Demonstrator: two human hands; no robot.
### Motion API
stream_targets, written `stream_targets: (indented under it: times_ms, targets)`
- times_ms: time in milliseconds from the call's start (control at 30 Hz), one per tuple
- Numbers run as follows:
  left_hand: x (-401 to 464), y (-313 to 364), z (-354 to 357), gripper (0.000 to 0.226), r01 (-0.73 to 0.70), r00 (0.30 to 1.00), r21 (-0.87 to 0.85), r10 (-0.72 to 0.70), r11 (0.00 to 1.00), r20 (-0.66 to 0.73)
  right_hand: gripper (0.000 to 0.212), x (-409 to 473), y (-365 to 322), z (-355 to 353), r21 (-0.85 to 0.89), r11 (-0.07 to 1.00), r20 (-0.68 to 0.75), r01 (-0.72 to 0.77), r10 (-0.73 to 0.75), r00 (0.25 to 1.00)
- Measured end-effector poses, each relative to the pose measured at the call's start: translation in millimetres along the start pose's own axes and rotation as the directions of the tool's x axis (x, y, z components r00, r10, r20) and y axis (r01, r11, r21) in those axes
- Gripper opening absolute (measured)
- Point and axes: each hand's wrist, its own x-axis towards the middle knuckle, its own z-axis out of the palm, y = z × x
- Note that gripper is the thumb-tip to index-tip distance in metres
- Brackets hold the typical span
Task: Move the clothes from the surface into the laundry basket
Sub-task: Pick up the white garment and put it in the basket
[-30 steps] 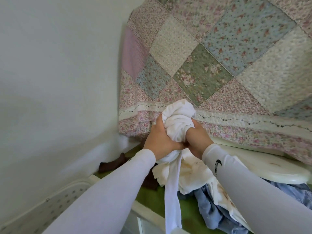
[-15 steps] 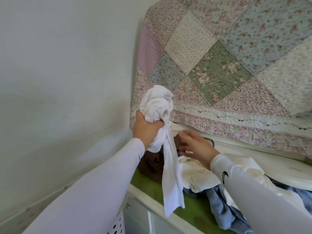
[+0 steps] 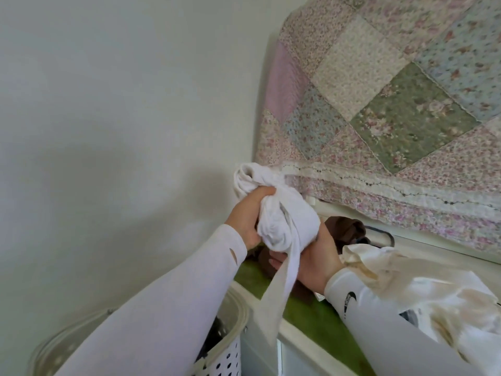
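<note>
A bunched white garment (image 3: 282, 213) is held up in the air, one long strip of it hanging down toward the surface edge. My left hand (image 3: 248, 215) grips its left side. My right hand (image 3: 314, 263) cups it from below and is closed on it. Underneath lies the green-topped surface (image 3: 320, 318) with a brown garment (image 3: 344, 230), a cream stained garment (image 3: 423, 289) and a bit of blue cloth at the right. The white perforated laundry basket (image 3: 230, 346) stands at the lower left, partly hidden by my left sleeve.
A patchwork floral quilt (image 3: 393, 109) hangs behind the surface. A plain white wall (image 3: 108, 131) fills the left. A white cabinet front (image 3: 271, 356) sits below the surface edge, next to the basket.
My right hand has come back up and closed under the white garment. The bundle has dropped lower and the view has swung left, showing more of the basket.
</note>
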Motion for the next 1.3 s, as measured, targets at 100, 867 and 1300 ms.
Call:
stream_targets:
  times_ms: [100,867,1300]
  targets:
    - [-12.4,-3.2,-21.8,0.046,0.071,0.997,0.058,-0.073,0.996,0.034,0.098,3.5,3.1,19.6,0.047,0.996,0.106,0.07,-0.074,0.992]
    - [-104.9,93.9,-173.5,0.039,-0.072,0.997,-0.075,0.071,0.995,-0.027,0.067,32.6,137.3,191.1,-0.202,0.979,0.313,0.018,0.047,0.949]
    - [-90.6,97.2,-184.9,0.05,-0.187,0.976,-0.106,0.173,0.977,-0.13,0.048,44.3,146.0,198.5,-0.363,0.93,0.197,0.064,0.01,0.98]
